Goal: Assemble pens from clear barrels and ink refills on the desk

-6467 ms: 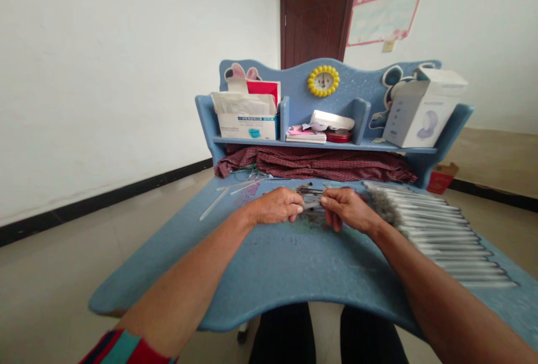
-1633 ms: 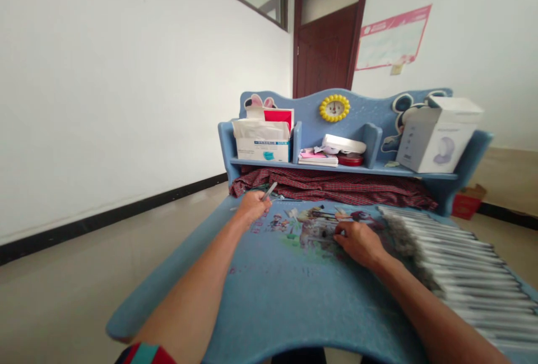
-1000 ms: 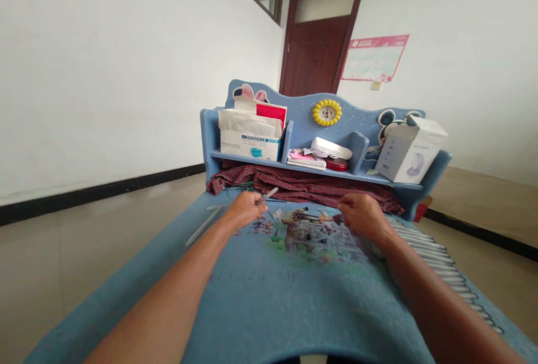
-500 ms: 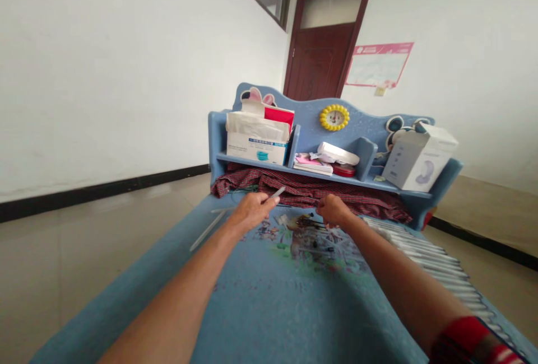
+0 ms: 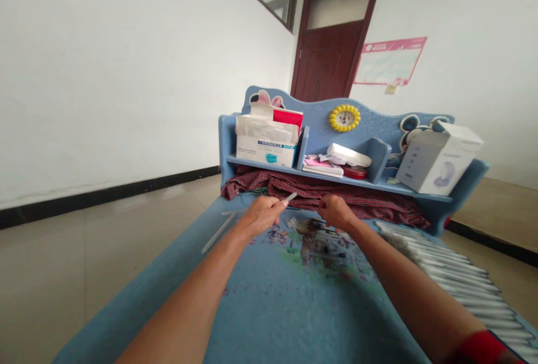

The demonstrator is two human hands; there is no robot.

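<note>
My left hand (image 5: 263,214) is closed on a thin pale stick (image 5: 290,198) whose tip points up and right, over the far part of the blue desk (image 5: 269,319). My right hand (image 5: 336,211) is closed with its fingers curled down, close to the red checked cloth (image 5: 370,199); what it pinches is hidden. Small dark pieces (image 5: 325,238) lie on the desk's cartoon picture just in front of both hands.
A long row of silvery sticks (image 5: 466,280) lies along the desk's right side. One pale stick (image 5: 218,232) lies at the left edge. The shelf above holds a mask box (image 5: 265,141), books, a red tin and a white carton (image 5: 437,157). Door and poster behind.
My left hand lifted a stick from the desk centre and carried it left and back. My right hand moved from the small pieces toward the checked cloth. The view tilted up.
</note>
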